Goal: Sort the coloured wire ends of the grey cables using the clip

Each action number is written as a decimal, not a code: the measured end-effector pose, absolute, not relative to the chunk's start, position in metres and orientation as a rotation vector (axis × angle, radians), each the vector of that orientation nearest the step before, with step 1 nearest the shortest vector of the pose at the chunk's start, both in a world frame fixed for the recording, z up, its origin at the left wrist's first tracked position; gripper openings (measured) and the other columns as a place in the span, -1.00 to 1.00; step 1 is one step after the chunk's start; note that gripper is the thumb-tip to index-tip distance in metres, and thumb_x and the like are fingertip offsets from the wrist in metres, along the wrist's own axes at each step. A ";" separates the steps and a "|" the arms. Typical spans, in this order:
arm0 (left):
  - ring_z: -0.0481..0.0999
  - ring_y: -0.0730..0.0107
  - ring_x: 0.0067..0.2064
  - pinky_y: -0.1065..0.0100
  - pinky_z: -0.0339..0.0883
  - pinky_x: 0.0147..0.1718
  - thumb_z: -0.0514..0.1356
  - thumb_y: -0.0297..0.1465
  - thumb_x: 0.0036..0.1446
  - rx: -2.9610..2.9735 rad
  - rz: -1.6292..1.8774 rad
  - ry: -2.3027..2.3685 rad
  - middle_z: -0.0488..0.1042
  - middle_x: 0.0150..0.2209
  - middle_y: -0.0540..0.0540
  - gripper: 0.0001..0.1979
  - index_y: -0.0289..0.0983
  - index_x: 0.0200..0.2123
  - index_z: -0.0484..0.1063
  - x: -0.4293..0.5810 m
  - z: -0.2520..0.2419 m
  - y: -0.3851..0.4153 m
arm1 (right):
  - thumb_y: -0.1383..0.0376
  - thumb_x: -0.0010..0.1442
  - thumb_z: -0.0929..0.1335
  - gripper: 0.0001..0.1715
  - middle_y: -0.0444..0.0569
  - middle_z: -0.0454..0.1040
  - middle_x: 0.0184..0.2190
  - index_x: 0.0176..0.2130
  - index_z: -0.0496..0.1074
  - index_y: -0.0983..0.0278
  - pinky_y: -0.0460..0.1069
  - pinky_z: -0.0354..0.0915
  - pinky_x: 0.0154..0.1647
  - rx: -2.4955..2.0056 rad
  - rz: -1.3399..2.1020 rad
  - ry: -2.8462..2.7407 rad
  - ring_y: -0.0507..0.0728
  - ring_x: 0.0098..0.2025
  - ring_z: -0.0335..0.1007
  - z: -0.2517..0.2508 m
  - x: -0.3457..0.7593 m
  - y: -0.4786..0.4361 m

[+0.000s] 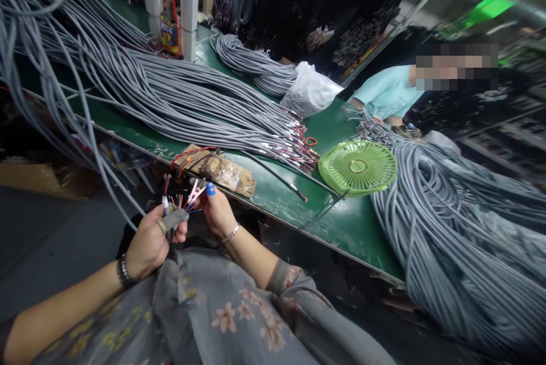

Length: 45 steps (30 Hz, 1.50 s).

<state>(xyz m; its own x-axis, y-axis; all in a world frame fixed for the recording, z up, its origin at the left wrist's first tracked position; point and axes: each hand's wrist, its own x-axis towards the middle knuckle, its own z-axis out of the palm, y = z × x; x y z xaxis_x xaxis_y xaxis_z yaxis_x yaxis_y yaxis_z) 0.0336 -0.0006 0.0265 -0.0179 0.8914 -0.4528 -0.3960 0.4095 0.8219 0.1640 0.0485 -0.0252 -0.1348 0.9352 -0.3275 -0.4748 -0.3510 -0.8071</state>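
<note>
My left hand (149, 243) is closed on the end of a grey cable (123, 217), its thumb covered by a grey wrap. Thin coloured wires (181, 202) fan out beyond the thumb, and a white-sleeved wire end (165, 202) stands up beside them. My right hand (220, 214) has blue tape on one fingertip. Its fingers are pinched at a small pale pink forked tool (196, 192), which is next to the coloured wires. The exact grip of the right fingers is partly hidden.
A large bundle of grey cables (191, 98) lies along the green table (341, 225). Close by are a taped cardboard piece (224, 170) and a green fan (357, 167). More cables (447, 228) hang over the right edge. A person in a light blue shirt (386, 92) is across the table.
</note>
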 end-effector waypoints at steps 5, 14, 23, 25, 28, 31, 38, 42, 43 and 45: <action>0.36 0.51 -0.66 0.48 0.23 -0.68 0.43 -0.31 -0.39 0.511 1.118 1.176 0.45 -0.69 0.05 -0.71 -0.28 -0.53 0.46 0.036 0.020 0.001 | -0.11 0.18 0.43 -0.51 -0.07 0.50 -0.46 -0.37 0.48 0.26 -0.02 0.37 -0.34 -0.919 1.958 -0.501 0.07 -0.44 0.37 -0.026 0.161 0.055; 0.36 0.53 -0.68 0.50 0.23 -0.68 0.45 -0.28 -0.40 0.497 1.101 1.191 0.47 -0.70 0.05 -0.69 -0.28 -0.55 0.47 0.034 0.015 0.001 | 0.00 0.22 0.45 -0.61 -0.12 0.51 -0.49 -0.35 0.49 0.27 -0.07 0.31 -0.38 -0.895 1.945 -0.287 0.03 -0.47 0.33 -0.022 0.155 0.056; 0.37 0.51 -0.67 0.50 0.24 -0.68 0.46 -0.28 -0.39 0.495 1.122 1.155 0.48 -0.70 0.04 -0.70 -0.27 -0.56 0.47 0.028 0.018 -0.007 | -0.16 0.28 0.31 -0.45 -0.08 0.53 -0.40 -0.32 0.47 0.25 -0.07 0.31 -0.37 -0.853 2.003 -0.309 0.04 -0.42 0.37 -0.021 0.162 0.050; 0.38 0.50 -0.67 0.49 0.25 -0.67 0.46 -0.29 -0.39 0.498 1.137 1.158 0.48 -0.70 0.03 -0.70 -0.28 -0.56 0.47 0.027 0.019 -0.009 | -0.12 0.29 0.32 -0.49 -0.08 0.54 -0.39 -0.31 0.48 0.26 -0.08 0.31 -0.39 -0.845 2.019 -0.327 0.03 -0.43 0.38 -0.020 0.164 0.050; 0.39 0.50 -0.68 0.49 0.26 -0.67 0.46 -0.31 -0.40 0.506 1.158 1.173 0.49 -0.70 0.02 -0.70 -0.29 -0.56 0.48 0.026 0.020 -0.010 | 0.00 0.28 0.38 -0.60 -0.10 0.52 -0.43 -0.32 0.50 0.28 -0.11 0.31 -0.42 -0.848 1.993 -0.394 0.00 -0.45 0.37 -0.018 0.165 0.050; 0.39 0.50 -0.68 0.50 0.26 -0.68 0.45 -0.32 -0.42 0.505 1.196 1.175 0.50 -0.70 0.02 -0.71 -0.28 -0.56 0.47 0.027 0.021 -0.008 | 0.03 0.26 0.41 -0.64 -0.11 0.51 -0.46 -0.28 0.53 0.30 -0.13 0.31 -0.42 -0.855 1.945 -0.490 0.00 -0.45 0.35 -0.019 0.165 0.051; 0.39 0.52 -0.69 0.51 0.26 -0.67 0.44 -0.33 -0.42 0.518 1.211 1.204 0.50 -0.70 0.05 -0.73 -0.27 -0.57 0.47 0.032 0.021 -0.005 | -0.22 0.10 0.42 -0.39 -0.11 0.47 -0.52 -0.38 0.54 0.27 -0.07 0.32 -0.38 -0.948 1.621 -0.799 0.03 -0.47 0.32 -0.034 0.167 0.049; 0.38 0.53 -0.69 0.52 0.24 -0.68 0.44 -0.32 -0.43 0.524 1.201 1.223 0.50 -0.70 0.06 -0.72 -0.28 -0.58 0.47 0.034 0.020 -0.003 | -0.28 0.10 0.38 -0.32 -0.08 0.48 -0.49 -0.35 0.55 0.28 -0.04 0.32 -0.38 -0.933 1.663 -0.817 0.03 -0.47 0.30 -0.038 0.164 0.052; 0.38 0.53 -0.69 0.52 0.24 -0.68 0.44 -0.32 -0.43 0.526 1.197 1.226 0.50 -0.70 0.06 -0.72 -0.28 -0.58 0.47 0.034 0.020 -0.002 | -0.28 0.12 0.36 -0.31 -0.07 0.50 -0.47 -0.31 0.56 0.29 -0.03 0.33 -0.38 -0.917 1.735 -0.788 0.04 -0.47 0.32 -0.037 0.163 0.053; 0.38 0.53 -0.69 0.52 0.23 -0.69 0.44 -0.31 -0.43 0.528 1.196 1.226 0.50 -0.70 0.06 -0.72 -0.28 -0.58 0.47 0.034 0.020 -0.002 | -0.27 0.14 0.36 -0.31 -0.04 0.53 -0.41 -0.24 0.56 0.29 -0.03 0.34 -0.38 -0.889 1.847 -0.741 0.04 -0.44 0.34 -0.035 0.160 0.054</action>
